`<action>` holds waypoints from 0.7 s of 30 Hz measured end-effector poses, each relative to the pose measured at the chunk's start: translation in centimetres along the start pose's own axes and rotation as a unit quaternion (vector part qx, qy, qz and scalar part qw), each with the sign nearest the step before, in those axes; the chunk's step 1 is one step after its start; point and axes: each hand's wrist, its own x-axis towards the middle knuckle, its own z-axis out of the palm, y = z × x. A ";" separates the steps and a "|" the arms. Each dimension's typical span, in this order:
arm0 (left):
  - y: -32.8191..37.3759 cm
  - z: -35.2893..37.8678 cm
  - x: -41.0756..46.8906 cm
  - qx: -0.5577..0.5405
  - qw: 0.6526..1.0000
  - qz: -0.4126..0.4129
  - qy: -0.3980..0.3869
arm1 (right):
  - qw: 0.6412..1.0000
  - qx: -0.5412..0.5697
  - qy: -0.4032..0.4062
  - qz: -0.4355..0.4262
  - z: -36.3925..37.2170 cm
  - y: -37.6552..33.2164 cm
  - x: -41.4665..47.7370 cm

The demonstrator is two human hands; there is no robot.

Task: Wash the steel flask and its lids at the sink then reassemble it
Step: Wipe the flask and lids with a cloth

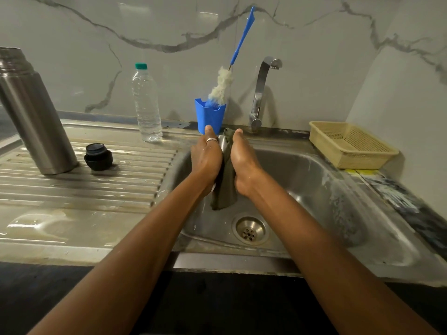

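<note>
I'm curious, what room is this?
Probably a kitchen washing-up spot: a steel sink with a tap, a ridged draining board, and a bottle brush in a blue cup.

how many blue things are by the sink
2. A blue cup stands at the sink's back edge, left of the tap. A brush with a blue handle stands in that cup, leaning on the wall. The hands may hide others.
</note>
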 end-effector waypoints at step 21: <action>0.9 0.3 -0.7 -0.204 0.969 -0.094 -0.099 | 0.985 -0.088 0.020 -0.150 -0.1 -0.3 -0.6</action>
